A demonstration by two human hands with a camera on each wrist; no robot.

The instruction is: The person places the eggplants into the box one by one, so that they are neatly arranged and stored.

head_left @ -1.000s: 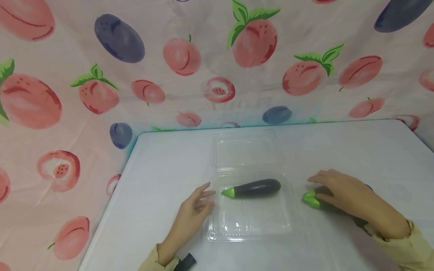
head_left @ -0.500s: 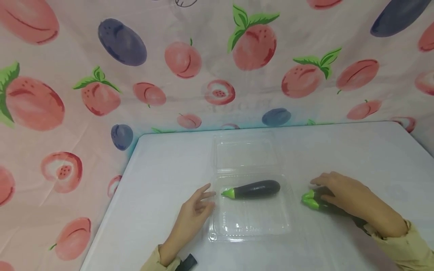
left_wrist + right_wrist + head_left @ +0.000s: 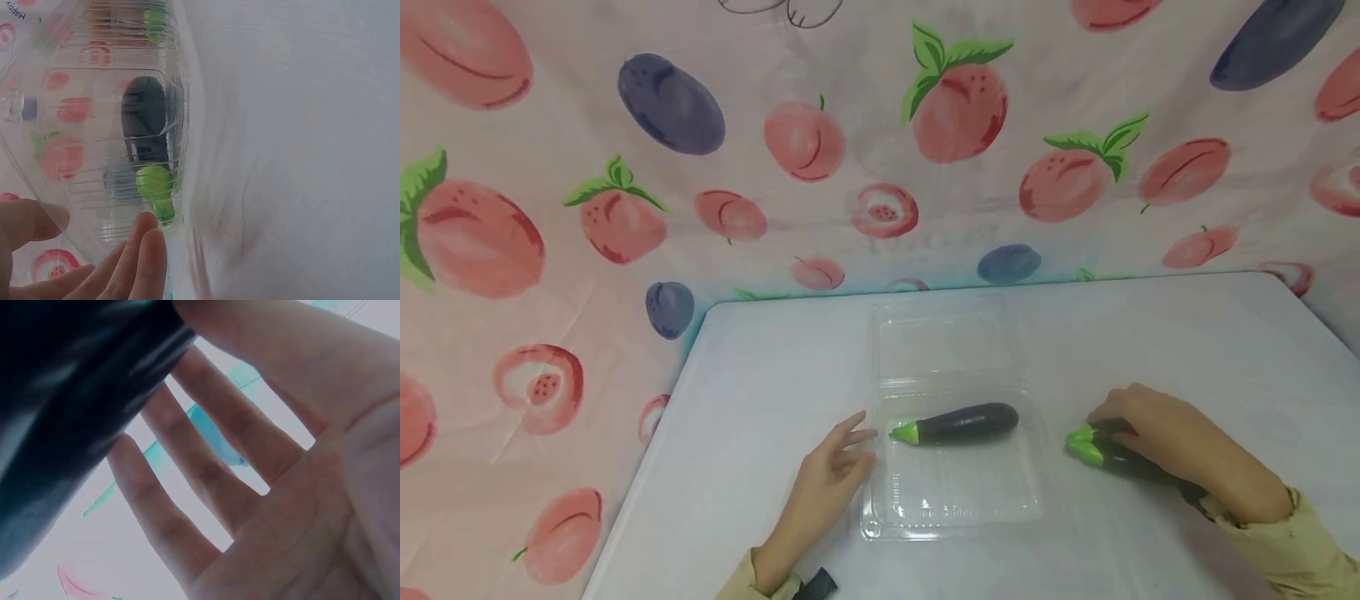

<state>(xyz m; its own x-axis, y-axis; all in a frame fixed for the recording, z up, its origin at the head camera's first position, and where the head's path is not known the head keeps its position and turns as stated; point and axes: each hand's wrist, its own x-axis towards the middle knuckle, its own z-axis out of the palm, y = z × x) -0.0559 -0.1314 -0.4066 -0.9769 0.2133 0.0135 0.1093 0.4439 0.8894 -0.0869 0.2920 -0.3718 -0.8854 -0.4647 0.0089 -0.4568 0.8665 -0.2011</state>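
Note:
A clear plastic clamshell box (image 3: 955,508) lies unfolded on the white table, its lid (image 3: 947,346) laid back toward the wall. Inside its near half rests a dark purple eggplant (image 3: 970,423) with a green cap pointing left. The left hand (image 3: 829,475) has relaxed, spread fingers at the box's left edge; in the left wrist view its fingertips (image 3: 147,225) are close to the clear wall. Right of the box, two more eggplants (image 3: 1123,461) lie side by side. The right hand (image 3: 1172,433) pinches one of them from above between thumb and fingers (image 3: 181,444); which one is unclear.
A pale cloth (image 3: 880,150) printed with peaches and plums hangs behind and left of the white table (image 3: 760,367). Table surface extends to both sides of the box. A dark strap piece (image 3: 816,585) shows at the left wrist.
The right hand's fingers have drawn in around the eggplant, whose neighbour's green cap stays beside it. The left hand keeps its place by the box. The head view has tilted slightly upward.

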